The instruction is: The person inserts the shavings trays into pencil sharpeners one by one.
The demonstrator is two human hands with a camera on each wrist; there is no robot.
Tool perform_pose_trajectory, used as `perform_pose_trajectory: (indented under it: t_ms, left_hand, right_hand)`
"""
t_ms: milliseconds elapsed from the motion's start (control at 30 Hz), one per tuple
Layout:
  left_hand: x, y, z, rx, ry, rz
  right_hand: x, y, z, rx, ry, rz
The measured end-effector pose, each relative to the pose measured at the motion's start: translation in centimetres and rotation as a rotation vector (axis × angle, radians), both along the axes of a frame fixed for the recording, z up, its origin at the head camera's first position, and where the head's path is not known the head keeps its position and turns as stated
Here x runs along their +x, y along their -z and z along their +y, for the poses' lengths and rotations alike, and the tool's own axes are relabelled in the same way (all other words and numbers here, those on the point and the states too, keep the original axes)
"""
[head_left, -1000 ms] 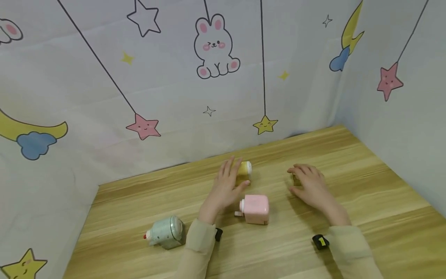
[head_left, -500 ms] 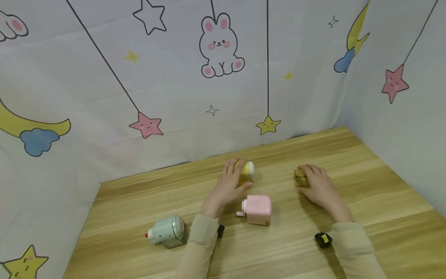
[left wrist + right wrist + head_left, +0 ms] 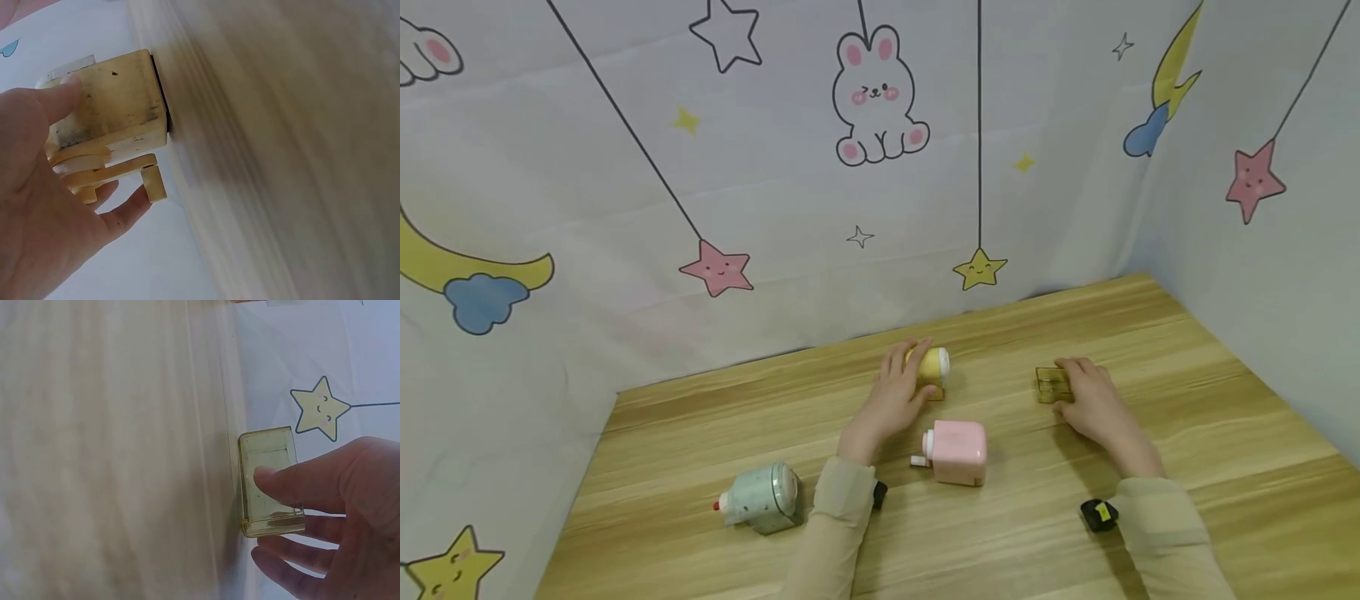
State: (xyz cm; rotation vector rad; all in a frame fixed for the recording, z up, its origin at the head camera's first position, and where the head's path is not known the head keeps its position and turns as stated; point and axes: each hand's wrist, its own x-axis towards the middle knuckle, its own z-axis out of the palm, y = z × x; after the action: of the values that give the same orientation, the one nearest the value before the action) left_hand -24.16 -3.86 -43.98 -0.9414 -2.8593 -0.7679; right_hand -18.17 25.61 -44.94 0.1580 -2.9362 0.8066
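My left hand point(image 3: 887, 408) holds a yellow crank pencil sharpener point(image 3: 934, 364) lying near the back of the table. In the left wrist view the thumb presses its smudged face point(image 3: 119, 94), and the crank point(image 3: 125, 170) sticks out beside the fingers. Off to the right, my right hand point(image 3: 1097, 408) pinches one end of a clear yellow shavings drawer point(image 3: 1051, 385). Through the right wrist camera, the thumb lies on the near side of the drawer point(image 3: 269, 447), with fingers behind it. The drawer sits on the table, apart from the sharpener.
A pink crank pencil sharpener point(image 3: 958, 450) lies just in front of the left hand. Farther left is a pale green one point(image 3: 760, 496), beside the left sleeve point(image 3: 838, 517). A printed cloth wall point(image 3: 790, 200) borders the wooden table point(image 3: 1037, 508) at the back.
My right hand has slid back to the right along the drawer, uncovering more of it. The left hand stays at the yellow sharpener. The head view has shifted slightly.
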Motion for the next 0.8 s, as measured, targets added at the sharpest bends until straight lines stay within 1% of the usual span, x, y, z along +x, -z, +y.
perform_pose_trajectory:
  t_ms: [167, 267, 500, 800]
  left_hand:
    - [-0.2, 0.1, 0.1, -0.002, 0.005, 0.039]
    - [-0.4, 0.1, 0.1, -0.006, 0.006, 0.041]
    - [-0.5, 0.2, 0.1, -0.002, 0.021, 0.031]
    - [-0.6, -0.1, 0.1, 0.009, 0.052, 0.043]
  right_hand:
    - [-0.1, 0.1, -0.1, 0.028, 0.036, -0.006]
    - [-0.1, 0.0, -0.3, 0.042, 0.048, -0.013]
    - [0.2, 0.0, -0.9, 0.045, 0.044, -0.032]
    - [-0.3, -0.1, -2.3, 0.046, 0.01, -0.019]
